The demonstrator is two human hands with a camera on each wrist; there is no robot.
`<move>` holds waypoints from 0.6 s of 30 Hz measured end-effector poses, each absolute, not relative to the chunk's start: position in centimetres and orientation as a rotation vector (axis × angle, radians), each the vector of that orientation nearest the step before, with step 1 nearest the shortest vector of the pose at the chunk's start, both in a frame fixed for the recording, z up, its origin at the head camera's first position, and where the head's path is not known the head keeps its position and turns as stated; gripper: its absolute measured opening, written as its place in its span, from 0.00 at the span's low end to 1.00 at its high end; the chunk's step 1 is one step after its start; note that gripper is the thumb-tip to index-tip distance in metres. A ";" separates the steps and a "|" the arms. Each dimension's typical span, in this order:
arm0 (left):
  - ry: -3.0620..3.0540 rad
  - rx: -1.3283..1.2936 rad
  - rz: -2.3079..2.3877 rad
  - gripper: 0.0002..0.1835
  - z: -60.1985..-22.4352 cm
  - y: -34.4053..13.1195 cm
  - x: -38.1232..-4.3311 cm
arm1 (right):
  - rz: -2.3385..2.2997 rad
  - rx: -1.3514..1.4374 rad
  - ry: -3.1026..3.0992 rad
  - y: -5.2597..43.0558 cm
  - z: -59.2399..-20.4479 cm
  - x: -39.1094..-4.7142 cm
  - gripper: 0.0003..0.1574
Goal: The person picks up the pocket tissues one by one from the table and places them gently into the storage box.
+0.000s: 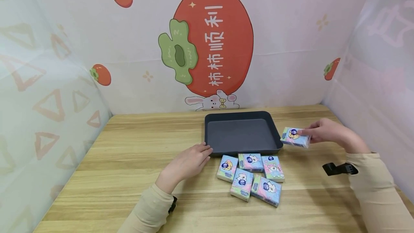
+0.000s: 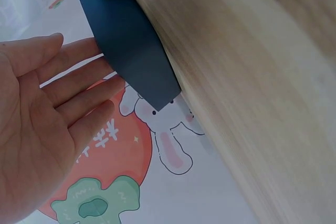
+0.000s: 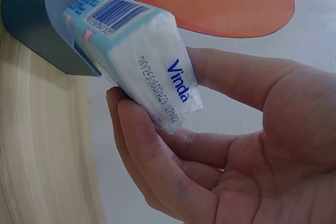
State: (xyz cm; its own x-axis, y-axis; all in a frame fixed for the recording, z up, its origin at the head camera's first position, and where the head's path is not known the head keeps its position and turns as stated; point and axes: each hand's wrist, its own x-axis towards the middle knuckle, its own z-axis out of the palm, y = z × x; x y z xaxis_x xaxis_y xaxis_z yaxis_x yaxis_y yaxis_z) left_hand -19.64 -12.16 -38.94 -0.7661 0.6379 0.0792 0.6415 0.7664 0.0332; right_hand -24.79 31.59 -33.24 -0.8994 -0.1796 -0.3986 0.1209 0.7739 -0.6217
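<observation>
By the right side of the tray (image 1: 239, 136), right hand (image 1: 330, 133) pinches a tissue pack (image 1: 295, 138); left hand (image 1: 188, 161), fingers extended, touches the tray's near-left corner. Likely best: light pinch to avoid crushing, pack level and clear of the rim, left hand steadying.

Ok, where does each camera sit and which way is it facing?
Head: worn on the head, facing forward and down over the tray and loose tissue packs; left hand, right hand and sleeves show.
Left wrist: worn there, facing the tray's side and printed backdrop; left hand shows.
Right wrist: worn there, facing the held tissue pack; right hand shows, gripping it.
Shared: both wrist views catch the tray and the backdrop's red fruit.
</observation>
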 end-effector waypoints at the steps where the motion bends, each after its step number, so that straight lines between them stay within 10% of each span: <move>1: -2.891 -1.051 -0.084 0.19 -38.9 -12.2 -19.6 | -0.925 -0.049 2.529 31.5 -33.2 -24.9 0.48; 18: -2.890 -1.049 -0.025 0.19 -39.0 -12.2 -19.6 | -0.928 -0.123 2.548 28.8 -32.5 -26.3 0.46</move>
